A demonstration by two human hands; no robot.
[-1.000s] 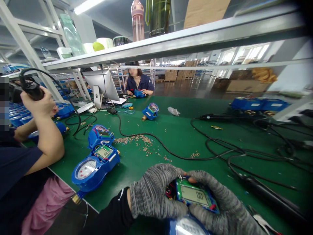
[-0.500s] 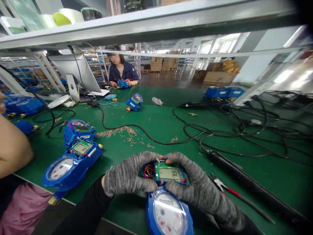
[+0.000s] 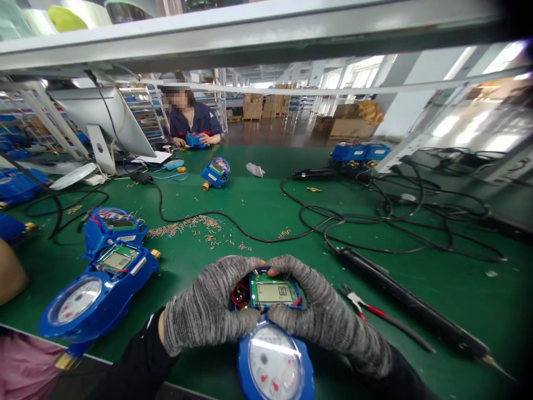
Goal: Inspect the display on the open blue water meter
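A blue water meter (image 3: 276, 361) lies in front of me, its round dial towards me. At its far end an open housing shows a green circuit board with a small display (image 3: 272, 292) and red and black wires at its left. My left hand (image 3: 212, 305), in a grey knitted glove, is closed around the left side of that housing. My right hand (image 3: 320, 311), gloved alike, grips the right side. Both sets of fingertips meet at the board's far edge, and both thumbs press near the dial. Whatever lies under the fingertips is hidden.
More blue meters (image 3: 91, 300) stand at the left, another (image 3: 215, 172) farther back. Small screws (image 3: 195, 225) are scattered mid-table. Red-handled pliers (image 3: 387, 316) and a black electric screwdriver (image 3: 408, 303) lie right, with tangled cables (image 3: 375, 222). A co-worker (image 3: 194, 122) sits opposite; another person's arm (image 3: 10, 275) shows left.
My view has turned right, so everything appears shifted left. Both hands keep their hold on the water meter. The arm at the left edge shows less now.
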